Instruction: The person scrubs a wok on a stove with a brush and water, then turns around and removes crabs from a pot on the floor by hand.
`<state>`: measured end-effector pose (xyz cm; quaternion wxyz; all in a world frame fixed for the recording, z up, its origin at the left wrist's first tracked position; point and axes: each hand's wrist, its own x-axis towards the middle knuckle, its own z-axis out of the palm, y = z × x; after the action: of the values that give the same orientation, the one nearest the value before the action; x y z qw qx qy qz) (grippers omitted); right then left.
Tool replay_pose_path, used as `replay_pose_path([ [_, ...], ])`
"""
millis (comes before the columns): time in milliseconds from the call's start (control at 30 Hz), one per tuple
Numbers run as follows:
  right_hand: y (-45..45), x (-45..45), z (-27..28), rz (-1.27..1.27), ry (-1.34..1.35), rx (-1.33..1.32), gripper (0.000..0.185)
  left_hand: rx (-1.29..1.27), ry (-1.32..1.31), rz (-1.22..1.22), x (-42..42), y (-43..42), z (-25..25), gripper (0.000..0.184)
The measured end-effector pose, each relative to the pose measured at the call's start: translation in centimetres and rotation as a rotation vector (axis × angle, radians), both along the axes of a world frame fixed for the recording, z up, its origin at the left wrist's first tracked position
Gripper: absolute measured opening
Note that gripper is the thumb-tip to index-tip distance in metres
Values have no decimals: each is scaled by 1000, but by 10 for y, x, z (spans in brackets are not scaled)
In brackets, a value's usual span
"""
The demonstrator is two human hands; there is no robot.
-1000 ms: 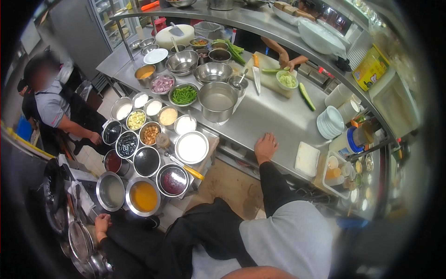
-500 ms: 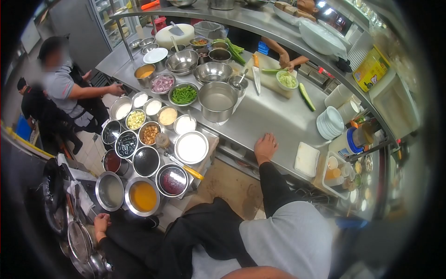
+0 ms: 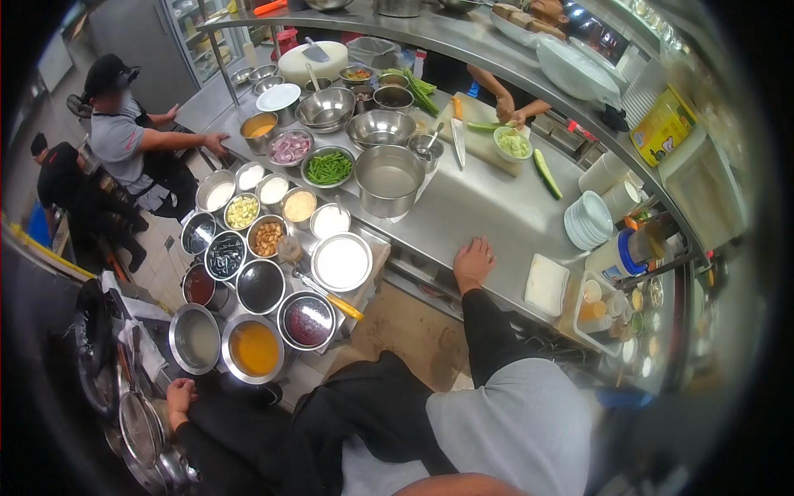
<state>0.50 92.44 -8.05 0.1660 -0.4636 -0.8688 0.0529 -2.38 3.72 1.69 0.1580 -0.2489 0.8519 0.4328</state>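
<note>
My right hand (image 3: 474,263) lies flat on the steel counter (image 3: 513,227) near its front edge, fingers spread and nothing under them that I can see. Low on the left, my left hand (image 3: 179,400) hangs with its fingers curled in and no object showing in it. Closest to that hand are a steel pot of cloudy liquid (image 3: 196,341) and a round mesh strainer (image 3: 141,430). A pot of orange liquid (image 3: 255,348) stands just beyond. A folded white cloth (image 3: 546,283) lies to the right of my right hand.
Pots of sauces and powders crowd the left table, with a yellow-handled tool (image 3: 341,304) among them. Across the counter, another person's hands (image 3: 514,112) work over a cutting board (image 3: 496,157) with a knife (image 3: 457,136). A co-worker (image 3: 124,136) stands at left.
The co-worker on the left has straightened up and now has both hands at the counter's edge. My own hands have not visibly moved.
</note>
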Motion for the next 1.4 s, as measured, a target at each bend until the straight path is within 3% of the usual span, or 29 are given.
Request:
replay_pose_path([
  [1400, 0, 0, 1, -13, -3, -61, 48, 8, -11, 5, 0, -3, -2, 17],
])
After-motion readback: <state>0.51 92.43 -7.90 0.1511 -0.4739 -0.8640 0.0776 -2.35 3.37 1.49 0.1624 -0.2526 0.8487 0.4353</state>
